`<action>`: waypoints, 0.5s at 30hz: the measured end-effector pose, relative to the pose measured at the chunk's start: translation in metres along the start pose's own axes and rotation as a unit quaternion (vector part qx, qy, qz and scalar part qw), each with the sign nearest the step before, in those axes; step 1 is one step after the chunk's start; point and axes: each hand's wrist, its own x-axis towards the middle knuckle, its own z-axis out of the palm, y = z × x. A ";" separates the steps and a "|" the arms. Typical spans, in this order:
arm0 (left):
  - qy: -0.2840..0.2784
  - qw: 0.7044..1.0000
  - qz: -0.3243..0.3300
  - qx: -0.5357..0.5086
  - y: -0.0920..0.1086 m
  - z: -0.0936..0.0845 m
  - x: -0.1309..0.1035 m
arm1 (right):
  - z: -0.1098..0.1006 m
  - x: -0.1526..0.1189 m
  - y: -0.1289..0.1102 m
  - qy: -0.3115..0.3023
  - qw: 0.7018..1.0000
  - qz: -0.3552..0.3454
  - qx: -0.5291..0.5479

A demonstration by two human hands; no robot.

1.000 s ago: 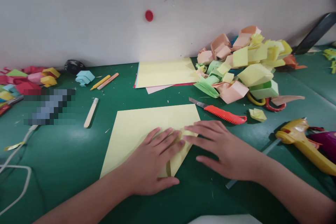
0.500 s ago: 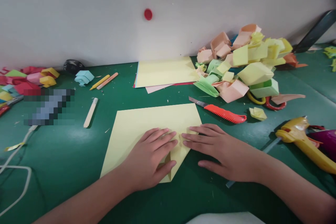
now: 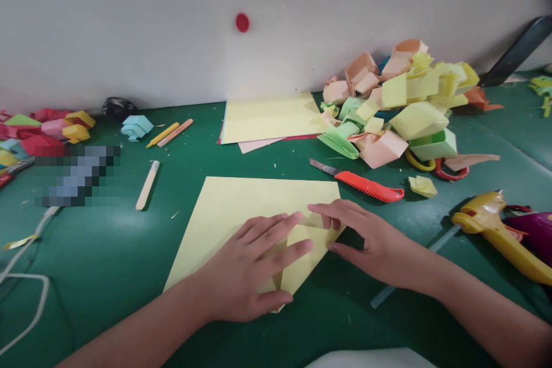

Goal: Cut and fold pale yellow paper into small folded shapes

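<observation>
A sheet of yellow paper (image 3: 241,201) lies on the green table, its lower right part folded over into a flap (image 3: 306,247). My left hand (image 3: 254,267) rests on the lower part of the sheet, palm down, fingers spread across the fold. At the sheet's right edge is my right hand (image 3: 366,236), its index finger stretched over the paper and other fingers bent. Its thumb touches the flap's edge, apart from the index finger. Beyond the right hand lies a red utility knife (image 3: 371,186), blade out.
A yellow glue gun (image 3: 487,213) with a glue stick lies at the right. Folded paper pieces (image 3: 418,115) are heaped at the back right, beside stacked sheets (image 3: 271,118). A pale stick (image 3: 148,185), a cable (image 3: 45,293) and a blue paper piece (image 3: 137,126) are at left.
The sheet has turned slightly and shifted right. My left fingers have spread wider on the fold. My right hand has gone from lying flat to bent fingers at the paper's right edge.
</observation>
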 end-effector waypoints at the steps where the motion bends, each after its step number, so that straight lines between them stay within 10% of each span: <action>1: 0.011 1.000 -0.008 0.001 -0.001 0.000 -0.001 | -0.002 0.000 0.000 -0.008 1.000 -0.003 0.020; 15: -0.139 0.990 0.008 -0.008 -0.021 -0.030 -0.004 | -0.012 0.001 -0.007 -0.097 0.976 -0.187 -0.049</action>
